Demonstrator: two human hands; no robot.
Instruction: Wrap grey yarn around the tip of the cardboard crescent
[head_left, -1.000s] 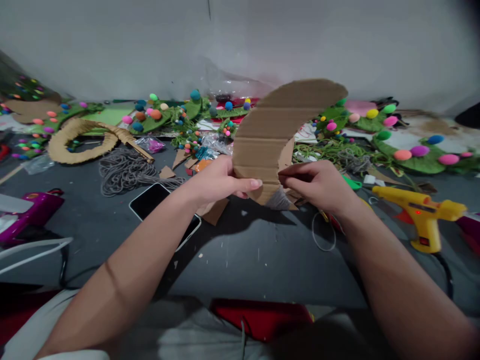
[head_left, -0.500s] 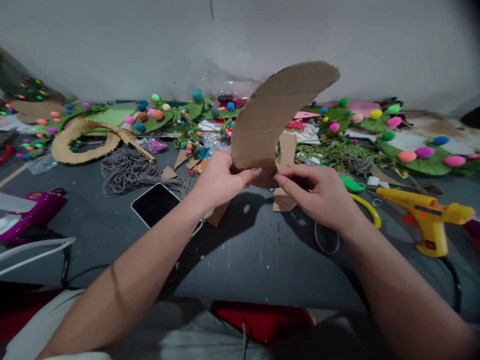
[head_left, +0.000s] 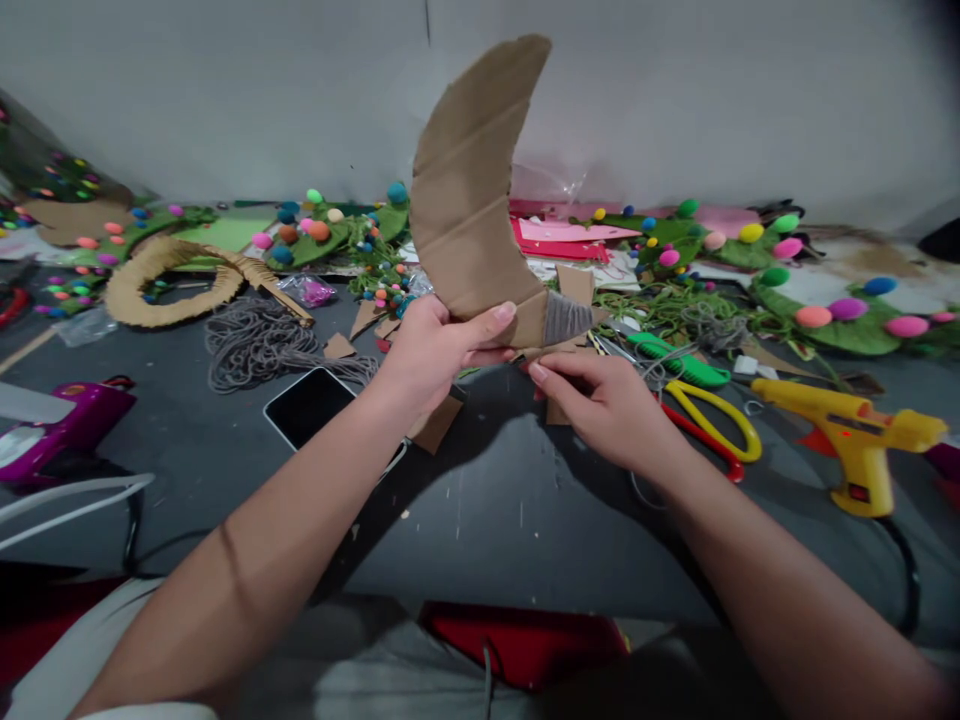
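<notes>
Cardboard crescent [head_left: 472,190] swung upright. Left hand [head_left: 431,345] pinches it; right hand [head_left: 611,405] fingertips together, hold unclear. Grey cord [head_left: 566,318] wraps right end.

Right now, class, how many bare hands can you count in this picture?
2. The left hand grips the cardboard crescent near its lower part; the right hand is just below the grey wrapping around the crescent's lower end.

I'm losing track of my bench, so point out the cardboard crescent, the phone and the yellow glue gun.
Cardboard crescent [head_left: 471,205], head view, middle of its broad face.
Phone [head_left: 310,408], head view, on its dark screen.
Yellow glue gun [head_left: 859,428], head view, body above the handle.
</notes>
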